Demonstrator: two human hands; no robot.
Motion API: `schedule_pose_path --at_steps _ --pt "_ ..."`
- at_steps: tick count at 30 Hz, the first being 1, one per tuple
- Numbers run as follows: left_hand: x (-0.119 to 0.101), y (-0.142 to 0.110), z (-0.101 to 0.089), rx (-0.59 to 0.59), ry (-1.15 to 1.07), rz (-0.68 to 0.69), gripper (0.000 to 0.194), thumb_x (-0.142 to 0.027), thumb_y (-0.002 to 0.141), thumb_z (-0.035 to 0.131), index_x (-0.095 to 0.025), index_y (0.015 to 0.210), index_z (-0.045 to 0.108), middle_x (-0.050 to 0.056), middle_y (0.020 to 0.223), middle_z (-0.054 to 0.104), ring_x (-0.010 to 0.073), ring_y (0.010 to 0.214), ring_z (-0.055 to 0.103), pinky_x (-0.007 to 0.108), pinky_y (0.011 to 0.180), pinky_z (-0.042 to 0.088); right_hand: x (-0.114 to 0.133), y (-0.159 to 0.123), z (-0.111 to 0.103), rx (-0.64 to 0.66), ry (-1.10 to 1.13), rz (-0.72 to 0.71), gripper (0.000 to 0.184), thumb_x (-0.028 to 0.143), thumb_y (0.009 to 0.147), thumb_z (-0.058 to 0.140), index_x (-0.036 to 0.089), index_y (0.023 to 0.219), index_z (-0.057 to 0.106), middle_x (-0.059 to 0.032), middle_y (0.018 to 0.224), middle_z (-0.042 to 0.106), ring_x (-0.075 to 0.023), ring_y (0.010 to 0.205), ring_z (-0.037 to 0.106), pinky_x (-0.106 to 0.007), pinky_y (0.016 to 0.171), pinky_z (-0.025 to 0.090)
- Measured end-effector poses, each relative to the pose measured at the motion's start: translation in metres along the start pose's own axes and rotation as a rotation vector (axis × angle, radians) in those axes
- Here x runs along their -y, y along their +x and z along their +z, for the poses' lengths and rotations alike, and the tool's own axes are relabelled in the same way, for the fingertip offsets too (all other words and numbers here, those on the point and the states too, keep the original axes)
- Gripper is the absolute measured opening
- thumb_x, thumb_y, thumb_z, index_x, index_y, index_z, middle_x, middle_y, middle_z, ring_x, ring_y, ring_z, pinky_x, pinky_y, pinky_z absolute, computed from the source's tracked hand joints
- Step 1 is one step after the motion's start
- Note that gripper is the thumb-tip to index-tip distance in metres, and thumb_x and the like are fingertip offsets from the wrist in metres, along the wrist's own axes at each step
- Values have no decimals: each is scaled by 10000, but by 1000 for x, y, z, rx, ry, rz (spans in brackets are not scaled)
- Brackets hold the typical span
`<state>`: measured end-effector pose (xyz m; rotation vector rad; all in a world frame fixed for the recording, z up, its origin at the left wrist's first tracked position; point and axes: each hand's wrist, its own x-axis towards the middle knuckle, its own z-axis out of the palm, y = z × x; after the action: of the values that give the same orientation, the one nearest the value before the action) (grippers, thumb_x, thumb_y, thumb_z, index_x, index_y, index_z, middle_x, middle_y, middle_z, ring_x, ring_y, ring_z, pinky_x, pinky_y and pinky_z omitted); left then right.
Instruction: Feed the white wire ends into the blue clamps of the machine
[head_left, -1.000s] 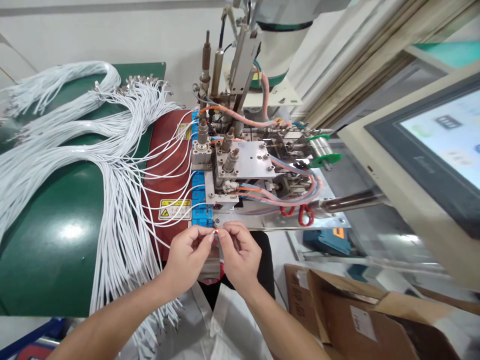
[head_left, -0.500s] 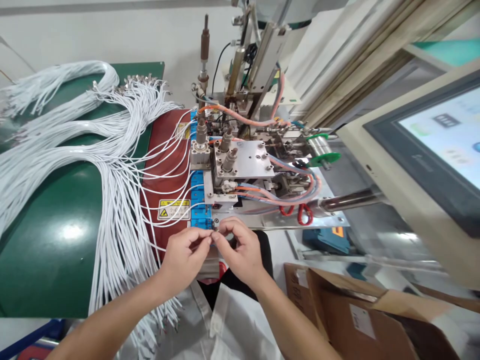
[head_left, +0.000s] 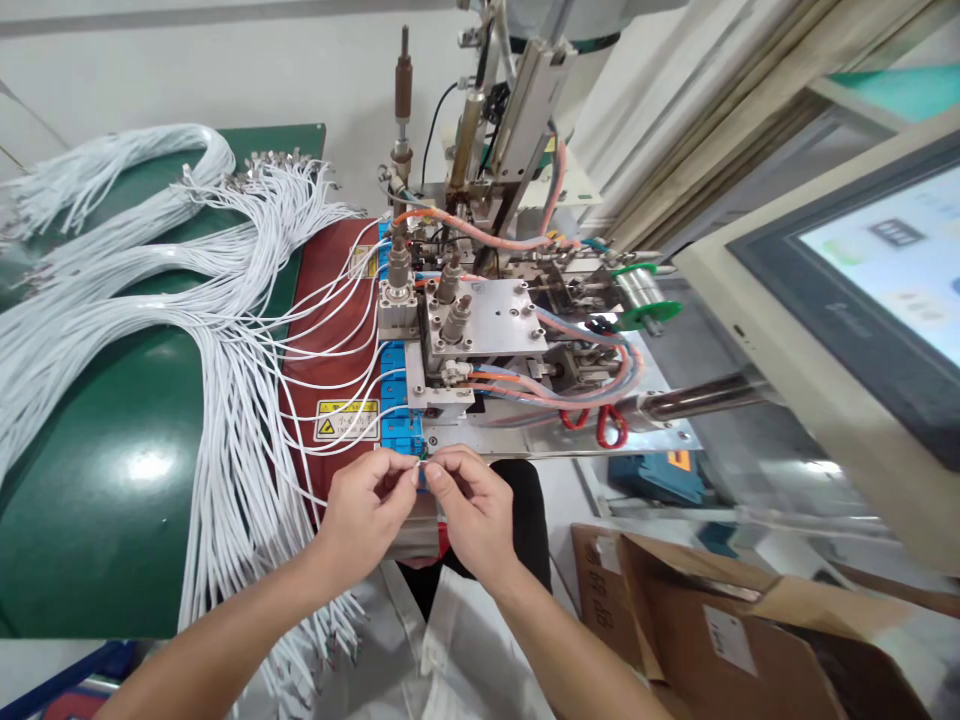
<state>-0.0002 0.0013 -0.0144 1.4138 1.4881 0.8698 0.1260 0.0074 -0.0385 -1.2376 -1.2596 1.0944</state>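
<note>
My left hand (head_left: 369,508) pinches a white cable (head_left: 313,494) near its end, close to the front corner of the machine. Thin coloured wires (head_left: 422,460) poke out between the fingertips of both hands. My right hand (head_left: 474,510) is closed on the tips of these wires, thumb against forefinger. Just beyond my fingers runs a row of blue clamp blocks (head_left: 397,432), several of them with a white cable laid in. A large bundle of white cables (head_left: 225,430) spreads out to the left of my left hand.
The machine's metal plate (head_left: 499,318) carries bolts and orange air hoses (head_left: 480,235). A solder wire spool (head_left: 637,297) with green flanges sits at its right. A touch screen (head_left: 892,270) juts in at right, above an open cardboard box (head_left: 720,640). The green table (head_left: 90,540) is at left.
My right hand's fingers have drawn in lower and closer together, and the coloured wires now show between the fingertips. My left hand has shifted very slightly left.
</note>
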Motion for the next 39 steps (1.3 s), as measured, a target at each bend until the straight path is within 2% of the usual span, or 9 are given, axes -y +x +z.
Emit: schedule_pose_path --at_steps 7,14,17,21,24,29,34,39 --pt "1 3 -2 25 37 12 147 -194 780 518 -151 811 655 39 774 679 142 690 618 239 665 490 -5 6 -10 19 -10 50 74 203 755 548 170 718 602 -29 719 596 -146 669 569 -260 605 456" --pt "4 4 -3 49 113 21 169 -207 791 514 -175 831 675 29 799 694 144 715 627 233 676 491 -4 4 -10 48 -197 -43 121 167 750 549 175 630 562 -6 643 568 -129 611 531 -247 585 430" --pt "4 7 -11 98 192 39 210 -221 802 510 -204 941 667 26 866 696 155 771 628 252 721 490 -10 5 -11 59 -284 -81 134 187 772 530 177 640 549 -15 669 572 -136 639 534 -254 616 427" --pt "5 13 -26 179 407 131 246 -192 818 474 -231 993 642 26 899 669 170 817 606 295 765 476 -22 9 -12 44 -330 9 138 239 808 488 180 699 548 -12 679 565 -136 622 523 -246 589 420" --pt "11 17 -31 171 528 198 244 -159 835 436 -206 947 648 48 890 636 178 829 594 320 787 468 -30 11 -10 62 -320 79 158 273 818 470 184 710 544 -2 657 563 -136 601 521 -241 574 422" --pt "21 21 -29 121 626 265 254 -121 837 427 -183 939 651 57 850 601 172 787 589 311 765 476 -33 14 -9 86 -327 140 163 291 802 476 189 692 540 6 618 556 -136 566 501 -235 539 407" --pt "19 21 -26 120 671 271 260 -108 834 424 -181 922 658 57 818 591 174 771 586 300 731 481 -34 20 -11 155 -332 237 171 279 776 480 195 634 523 40 501 482 -124 474 444 -220 466 352" --pt "15 20 -25 129 711 263 266 -100 835 407 -166 920 650 67 809 587 187 781 587 317 745 477 -35 25 -16 234 -392 168 168 284 806 451 206 663 493 32 566 495 -134 533 470 -226 502 358"
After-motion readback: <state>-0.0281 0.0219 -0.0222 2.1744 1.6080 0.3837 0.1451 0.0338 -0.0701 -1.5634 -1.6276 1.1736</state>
